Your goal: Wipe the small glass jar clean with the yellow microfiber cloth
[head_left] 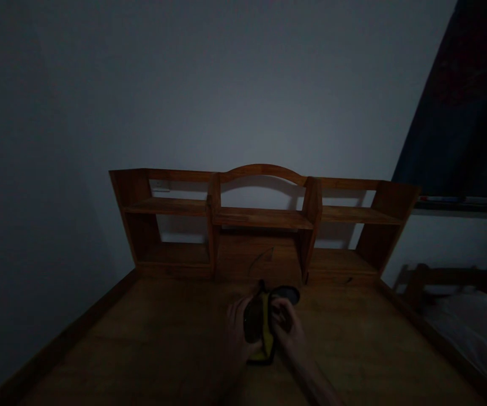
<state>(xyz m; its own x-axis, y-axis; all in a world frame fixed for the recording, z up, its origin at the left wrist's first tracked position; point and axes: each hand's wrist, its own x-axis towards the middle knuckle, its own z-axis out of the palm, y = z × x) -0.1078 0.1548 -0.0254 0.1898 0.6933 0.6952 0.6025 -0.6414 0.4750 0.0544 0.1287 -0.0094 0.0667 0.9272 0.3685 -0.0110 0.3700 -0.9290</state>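
Note:
Over the desktop in the head view, a small yellow-and-black object (266, 327) is between my two hands. It looks like a soft pouch or case, but the dim light hides its exact kind. My left hand (238, 327) wraps round its left side, by a dark rounded part (252, 320). The fingers of my right hand (286, 324) are bent and closed against the right side; what they pinch there is hard to make out. A dark oval flap or disc (286, 294) sticks out just beyond the right fingers.
A wooden desk (163, 332) with raised side edges lies under my hands. At its back stands a wooden shelf unit (262, 217) against a pale wall (243, 90). To the right are a dark curtain or window (463, 113), a wooden bed frame (450, 275) and pale bedding (476, 321).

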